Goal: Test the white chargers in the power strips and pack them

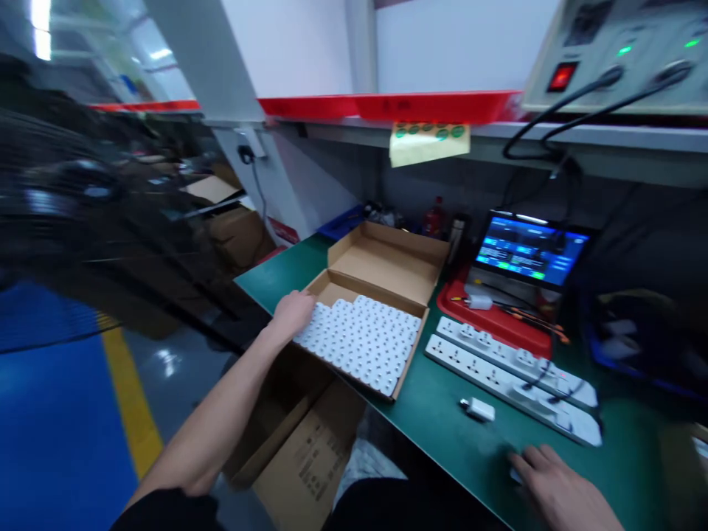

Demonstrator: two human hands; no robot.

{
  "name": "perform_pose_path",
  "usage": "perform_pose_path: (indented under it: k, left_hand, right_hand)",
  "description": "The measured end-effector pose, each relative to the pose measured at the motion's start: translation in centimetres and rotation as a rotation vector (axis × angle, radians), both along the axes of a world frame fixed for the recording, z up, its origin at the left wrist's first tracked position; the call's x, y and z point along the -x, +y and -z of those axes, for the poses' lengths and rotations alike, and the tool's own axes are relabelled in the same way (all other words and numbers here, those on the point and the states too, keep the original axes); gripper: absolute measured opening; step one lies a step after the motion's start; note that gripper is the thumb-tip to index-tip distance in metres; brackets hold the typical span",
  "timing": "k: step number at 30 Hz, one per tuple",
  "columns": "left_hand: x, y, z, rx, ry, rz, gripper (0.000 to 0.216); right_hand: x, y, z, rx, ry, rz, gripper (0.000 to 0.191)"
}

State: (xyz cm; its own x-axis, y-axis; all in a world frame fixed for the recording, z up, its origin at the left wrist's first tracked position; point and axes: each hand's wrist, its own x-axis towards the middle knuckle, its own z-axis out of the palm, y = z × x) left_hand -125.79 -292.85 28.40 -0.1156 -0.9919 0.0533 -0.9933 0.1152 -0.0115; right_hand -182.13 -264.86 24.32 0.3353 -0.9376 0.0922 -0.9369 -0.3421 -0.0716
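A cardboard box (387,257) lies with its lid folded back on the green table. Tightly packed rows of small white pieces with round metallic tops (362,343) fill most of it. At the box's left edge is my left hand (294,313), fingers curled down beside the white pieces; what they grip is hidden. My right hand (553,479) rests low over the table at the right, slightly blurred, its fingers closed around a small white piece (516,476) that is mostly covered. Between that hand and the box lies a white plug-like piece with a dark end (479,409).
Two white power strips (503,376) lie right of the box, with a red tray (498,324) and a lit screen (531,247) behind them. A shelf with a red edge strip (387,107) overhangs the table (431,420). Below the table's front edge is a large carton (310,464).
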Motion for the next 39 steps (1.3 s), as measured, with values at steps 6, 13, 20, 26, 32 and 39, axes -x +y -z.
perform_pose_path:
  k: [6,13,20,26,32,39]
  left_hand:
    - [15.2,6.1,0.5,0.249,0.217,0.548,0.027]
    - [32.1,16.3,3.2,0.307,0.159,1.125,0.017]
    - [32.2,15.8,4.5,0.095,0.207,1.15,0.011]
    - [27.8,11.6,0.7,-0.081,0.411,0.899,0.02]
    - [28.4,6.4,-0.9,-0.092,0.425,0.792,0.02]
    - [30.0,4.9,0.4,-0.163,0.332,0.827,0.018]
  right_hand:
    - [-2.0,-4.5,-4.2,-0.003,-0.04,0.068,0.038]
    - [-5.5,-11.9,-6.5,-0.034,0.044,0.17,0.043]
    - [-7.3,-13.5,-7.3,-0.139,0.213,0.221,0.037]
    - [-7.4,-13.6,-7.3,-0.174,0.254,0.21,0.039]
    - [-7.7,-13.7,-6.4,-0.179,0.225,0.224,0.035]
    - [-4.9,-9.6,-7.6,0.04,0.009,0.208,0.037]
